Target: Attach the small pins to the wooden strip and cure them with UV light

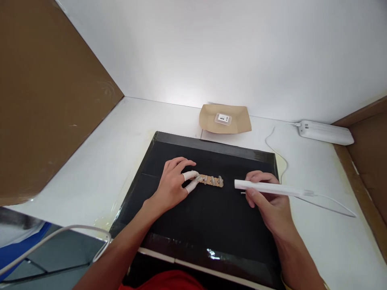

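My left hand (171, 187) is at the middle of the black mat (193, 221). White covers sleeve its thumb and index finger, which pinch the left end of a small tan strip (208, 181). Several grey, shiny pieces cross that strip at intervals; what they are is too small to tell. To the right, apart from the strip, my right hand (272, 205) closes around a white stick-shaped device (272, 187) with a cable at its right end. The device lies almost level, its blunt end towards the strip. A thin metal tip (243, 193) shows below it by my fingers.
Behind the mat stands a tan paper tray (208, 125) holding a small clear box (223, 119) with a label. A white power bank (326, 133) with a cable lies at the back right. Brown boards (45, 100) stand at both sides, and a white wall closes the back.
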{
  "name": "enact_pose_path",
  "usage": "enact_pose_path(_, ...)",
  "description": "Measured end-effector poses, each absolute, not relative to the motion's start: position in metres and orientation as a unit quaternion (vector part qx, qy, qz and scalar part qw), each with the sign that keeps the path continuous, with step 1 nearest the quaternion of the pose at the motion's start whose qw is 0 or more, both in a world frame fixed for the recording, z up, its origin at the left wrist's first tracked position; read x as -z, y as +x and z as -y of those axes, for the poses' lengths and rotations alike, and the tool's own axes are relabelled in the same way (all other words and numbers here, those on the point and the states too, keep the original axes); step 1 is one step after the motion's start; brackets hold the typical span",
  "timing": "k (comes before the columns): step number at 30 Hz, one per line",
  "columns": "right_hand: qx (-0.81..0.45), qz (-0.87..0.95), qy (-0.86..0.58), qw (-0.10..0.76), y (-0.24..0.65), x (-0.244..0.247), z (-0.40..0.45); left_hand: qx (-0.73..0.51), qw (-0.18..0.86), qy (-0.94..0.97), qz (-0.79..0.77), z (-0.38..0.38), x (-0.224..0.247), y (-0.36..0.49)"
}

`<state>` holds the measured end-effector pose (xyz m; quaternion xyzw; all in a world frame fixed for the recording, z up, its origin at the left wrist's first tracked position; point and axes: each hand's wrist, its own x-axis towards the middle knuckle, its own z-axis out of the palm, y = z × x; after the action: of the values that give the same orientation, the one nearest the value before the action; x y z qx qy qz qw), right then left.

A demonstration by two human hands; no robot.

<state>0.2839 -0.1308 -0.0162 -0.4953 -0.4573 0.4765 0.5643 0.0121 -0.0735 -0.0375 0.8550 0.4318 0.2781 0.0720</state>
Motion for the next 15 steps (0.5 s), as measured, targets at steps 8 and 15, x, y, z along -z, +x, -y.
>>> enact_pose_path(8, -0.487, 0.457, -0.488, 0.562, 0.2840, 0.0180, 0.1304, -0.278, 0.067, 0.856, -0.431, 0.0737, 0.0353, 0.0118)
enact_pose_path(15, -0.492, 0.455, -0.486, 0.560, 0.2834, 0.0176, 0.1297, -0.296, 0.062, 0.856, -0.420, 0.0724, 0.0359, 0.0118)
